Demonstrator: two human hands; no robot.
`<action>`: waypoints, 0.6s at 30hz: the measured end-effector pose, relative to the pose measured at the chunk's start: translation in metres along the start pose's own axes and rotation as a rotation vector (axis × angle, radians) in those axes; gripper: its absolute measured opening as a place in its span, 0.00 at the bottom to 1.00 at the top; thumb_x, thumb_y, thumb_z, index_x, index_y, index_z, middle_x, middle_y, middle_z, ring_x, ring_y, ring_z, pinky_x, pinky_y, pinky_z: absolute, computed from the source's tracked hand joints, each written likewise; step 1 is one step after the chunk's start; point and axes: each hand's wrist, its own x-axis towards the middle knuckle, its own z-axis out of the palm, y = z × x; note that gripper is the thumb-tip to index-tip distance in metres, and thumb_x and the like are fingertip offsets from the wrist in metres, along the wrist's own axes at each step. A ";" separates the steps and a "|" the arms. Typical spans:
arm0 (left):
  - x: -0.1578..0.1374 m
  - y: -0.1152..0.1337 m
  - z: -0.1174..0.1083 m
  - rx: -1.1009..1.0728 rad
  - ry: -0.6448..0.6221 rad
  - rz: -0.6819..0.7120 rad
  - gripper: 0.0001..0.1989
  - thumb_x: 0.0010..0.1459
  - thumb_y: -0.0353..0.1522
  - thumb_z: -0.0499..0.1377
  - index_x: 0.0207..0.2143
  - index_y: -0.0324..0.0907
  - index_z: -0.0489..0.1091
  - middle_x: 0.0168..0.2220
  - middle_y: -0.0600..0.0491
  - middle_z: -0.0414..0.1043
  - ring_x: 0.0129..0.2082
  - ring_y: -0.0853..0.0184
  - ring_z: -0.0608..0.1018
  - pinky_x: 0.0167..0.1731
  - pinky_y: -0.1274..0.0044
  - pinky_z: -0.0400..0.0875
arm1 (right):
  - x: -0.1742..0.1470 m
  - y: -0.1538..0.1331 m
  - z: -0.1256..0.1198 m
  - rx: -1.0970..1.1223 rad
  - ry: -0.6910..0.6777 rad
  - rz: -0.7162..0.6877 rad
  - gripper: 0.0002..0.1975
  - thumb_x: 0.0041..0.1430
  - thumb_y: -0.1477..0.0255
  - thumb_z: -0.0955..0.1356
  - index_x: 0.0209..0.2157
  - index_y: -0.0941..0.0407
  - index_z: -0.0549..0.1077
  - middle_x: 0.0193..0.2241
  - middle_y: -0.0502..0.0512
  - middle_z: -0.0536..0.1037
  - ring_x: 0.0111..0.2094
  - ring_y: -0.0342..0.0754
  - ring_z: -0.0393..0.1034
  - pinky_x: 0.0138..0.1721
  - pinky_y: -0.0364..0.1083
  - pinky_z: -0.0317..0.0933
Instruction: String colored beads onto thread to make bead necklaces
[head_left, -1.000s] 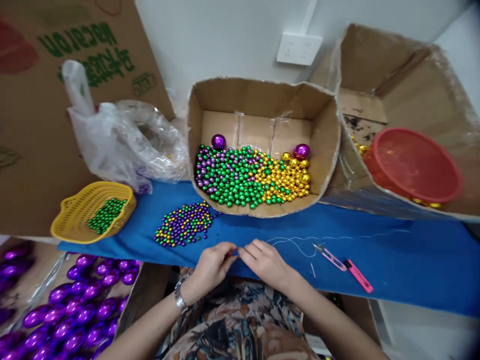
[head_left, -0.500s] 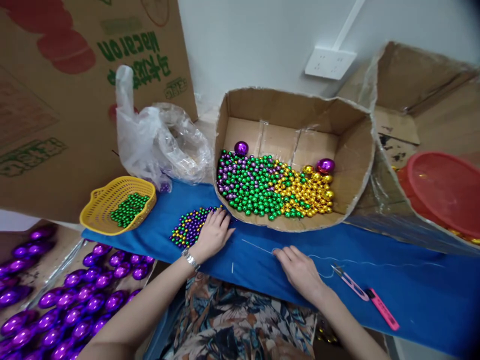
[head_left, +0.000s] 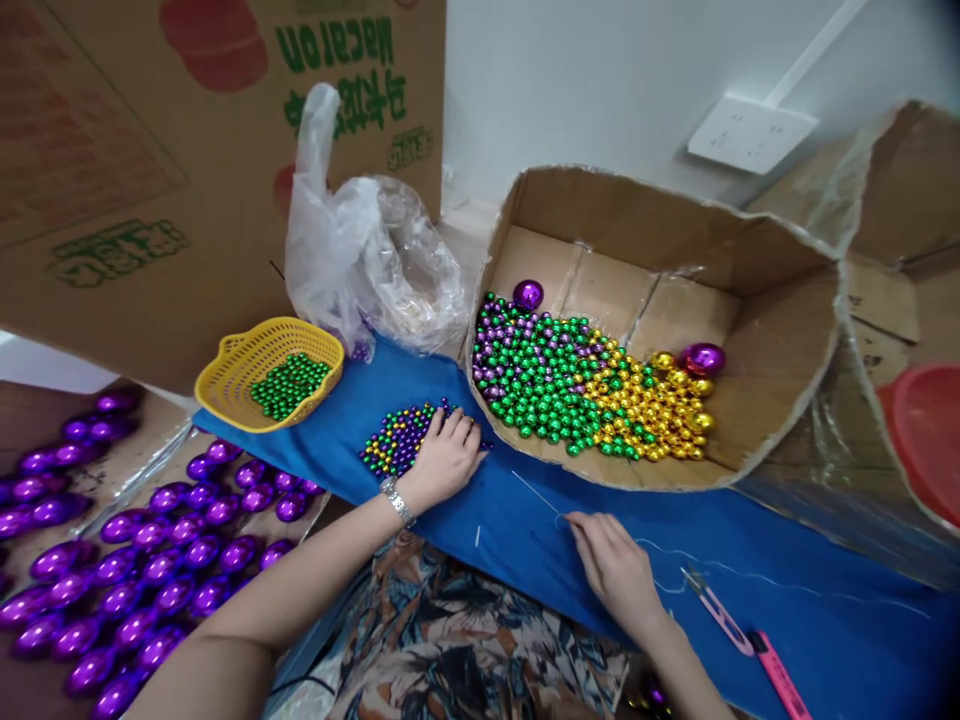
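Note:
My left hand (head_left: 444,462), with a metal watch band at the wrist, rests palm down at the right edge of a pile of small purple, green and gold beads (head_left: 394,440). Its fingers are bent slightly and apart; what lies under the fingertips is hidden. My right hand (head_left: 616,570) pinches the near end of a thin needle (head_left: 534,492), whose tip points up and left over the blue cloth (head_left: 525,570). White thread (head_left: 750,568) trails to the right from behind this hand. Thread snips (head_left: 718,612) and a pink cutter (head_left: 780,675) lie to its right.
A cut-down cardboard box (head_left: 660,220) behind my hands holds green, purple and gold beads. Left of it are a yellow basket (head_left: 217,400) of green beads and a plastic bag (head_left: 330,240). Large purple baubles (head_left: 157,570) lie lower left; a red tub (head_left: 930,430) stands right.
The camera view has turned, so most things sit farther right. My left fingers have shifted slightly at the bead pile's right edge. The right hand keeps its pinch on the needle.

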 end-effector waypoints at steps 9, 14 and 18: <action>0.023 0.004 0.022 0.027 -0.045 0.145 0.19 0.64 0.40 0.50 0.45 0.34 0.72 0.45 0.39 0.73 0.51 0.53 0.72 0.57 0.59 0.59 | 0.013 -0.014 0.008 0.134 0.025 -0.003 0.08 0.68 0.73 0.58 0.42 0.56 0.67 0.32 0.54 0.74 0.35 0.46 0.71 0.37 0.43 0.63; -0.002 -0.001 0.008 0.041 0.006 0.176 0.18 0.65 0.36 0.49 0.50 0.33 0.68 0.49 0.38 0.70 0.55 0.53 0.70 0.58 0.60 0.58 | 0.008 -0.014 0.011 0.158 0.033 0.022 0.08 0.68 0.73 0.59 0.42 0.55 0.68 0.33 0.53 0.74 0.34 0.45 0.71 0.37 0.43 0.64; 0.007 0.005 0.011 0.027 0.012 0.159 0.22 0.64 0.40 0.51 0.52 0.33 0.67 0.53 0.35 0.67 0.57 0.50 0.66 0.59 0.58 0.55 | 0.010 -0.014 0.012 0.158 0.036 0.015 0.08 0.68 0.73 0.59 0.42 0.55 0.68 0.32 0.53 0.74 0.34 0.45 0.72 0.37 0.43 0.64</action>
